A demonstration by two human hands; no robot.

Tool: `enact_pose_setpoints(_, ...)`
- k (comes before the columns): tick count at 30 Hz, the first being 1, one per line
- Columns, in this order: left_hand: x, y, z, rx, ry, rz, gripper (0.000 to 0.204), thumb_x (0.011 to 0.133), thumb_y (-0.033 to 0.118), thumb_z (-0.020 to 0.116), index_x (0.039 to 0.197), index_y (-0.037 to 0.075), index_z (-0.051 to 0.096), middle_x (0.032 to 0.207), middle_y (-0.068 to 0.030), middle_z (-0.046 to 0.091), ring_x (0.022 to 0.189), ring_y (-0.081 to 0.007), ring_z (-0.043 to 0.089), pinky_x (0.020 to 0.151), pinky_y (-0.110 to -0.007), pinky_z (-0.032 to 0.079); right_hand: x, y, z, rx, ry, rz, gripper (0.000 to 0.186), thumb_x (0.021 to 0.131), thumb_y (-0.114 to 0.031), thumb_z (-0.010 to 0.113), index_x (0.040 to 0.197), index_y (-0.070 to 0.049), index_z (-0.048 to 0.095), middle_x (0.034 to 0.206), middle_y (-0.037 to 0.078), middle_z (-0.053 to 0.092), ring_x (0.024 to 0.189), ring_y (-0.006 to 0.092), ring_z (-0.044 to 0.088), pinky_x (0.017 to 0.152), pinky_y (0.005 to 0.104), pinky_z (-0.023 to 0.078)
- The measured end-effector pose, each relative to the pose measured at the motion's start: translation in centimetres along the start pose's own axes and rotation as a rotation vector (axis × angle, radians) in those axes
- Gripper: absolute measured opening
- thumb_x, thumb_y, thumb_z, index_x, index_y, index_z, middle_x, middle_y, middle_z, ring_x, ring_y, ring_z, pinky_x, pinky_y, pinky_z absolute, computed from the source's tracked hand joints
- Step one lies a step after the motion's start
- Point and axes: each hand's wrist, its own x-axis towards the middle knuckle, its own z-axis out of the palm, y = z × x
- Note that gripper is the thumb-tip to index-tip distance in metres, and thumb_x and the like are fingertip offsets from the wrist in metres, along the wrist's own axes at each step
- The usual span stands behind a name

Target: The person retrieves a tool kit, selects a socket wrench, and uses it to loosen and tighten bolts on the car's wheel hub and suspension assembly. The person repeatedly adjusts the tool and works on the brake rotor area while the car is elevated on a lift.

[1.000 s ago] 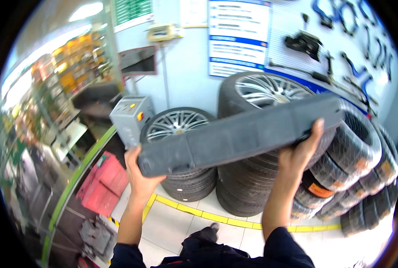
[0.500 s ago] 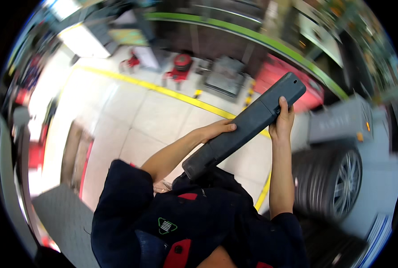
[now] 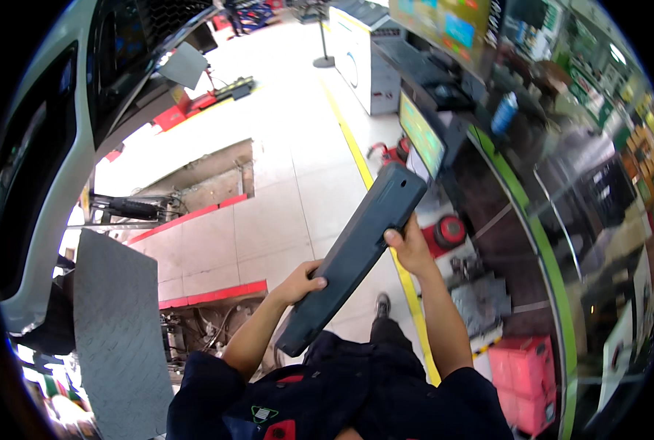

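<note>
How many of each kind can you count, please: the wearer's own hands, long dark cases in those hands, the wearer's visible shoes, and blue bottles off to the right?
Hands: 2 (left hand, right hand)
Long dark case: 1
Visible shoe: 1
Blue bottle: 1
Total: 5

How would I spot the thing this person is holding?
Find the yellow line across the pale tiled floor. Over it, held slantwise by the left hand and right hand, is the case: long, slim, dark grey. Unlike the chunky pinkish-red box at lower right, it is narrow, with a small dark hole near its far end.
</note>
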Motion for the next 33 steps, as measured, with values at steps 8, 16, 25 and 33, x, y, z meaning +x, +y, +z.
enact_pose_setpoints(8, 7.3, 5.6, -10.4, -0.028, 0.436, 0.128, 0.082, 0.064, 0.051, 0.074, 0.119, -0.004, 0.05, 0.102, -0.0071, 0.059, 0.091, -0.0137, 0.055, 0.08, -0.029, 0.045, 25.4, 3.3, 1.3, -0.041, -0.606, 0.122, 0.076, 0.085, -0.014, 0.059, 0.138, 0.002, 0.006, 0.131, 0.015, 0.027, 0.122, 0.0215, 0.031, 0.102, 0.0336, 0.031)
enact_pose_setpoints(16, 17.2, 2.0, -25.8, -0.513, 0.668, 0.227, 0.081, 0.065, 0.053, 0.072, 0.116, -0.007, 0.05, 0.107, -0.0095, 0.06, 0.095, -0.0157, 0.058, 0.081, -0.029, 0.048, 48.0, 13.9, 4.7, 0.226, -0.983, 0.442, 0.079, 0.087, -0.007, 0.048, 0.142, -0.008, -0.009, 0.139, 0.021, 0.026, 0.127, 0.0259, 0.031, 0.103, 0.0374, 0.031)
enact_pose_setpoints(25, 42.9, 12.8, -52.8, -0.695, 0.562, 0.034, 0.066, 0.086, 0.048, 0.05, 0.125, -0.004, 0.042, 0.117, -0.014, 0.055, 0.101, -0.0221, 0.057, 0.088, -0.033, 0.047, 77.8, 26.8, 6.7, 0.873, -0.33, 0.616, 0.063, 0.09, -0.047, 0.037, 0.133, -0.002, 0.032, 0.129, 0.012, 0.044, 0.118, 0.0236, 0.044, 0.1, 0.0377, 0.036)
enact_pose_setpoints(33, 67.2, 26.3, -74.4, -0.034, 0.645, -0.12, 0.071, 0.09, 0.043, 0.049, 0.135, -0.004, 0.024, 0.108, -0.0198, 0.058, 0.095, -0.023, 0.06, 0.078, -0.031, 0.049, 108.5, 42.2, 3.1, 0.802, 0.033, 0.576, 0.057, 0.091, -0.053, 0.028, 0.105, -0.003, 0.051, 0.091, 0.014, 0.06, 0.08, 0.0252, 0.061, 0.073, 0.0392, 0.053)
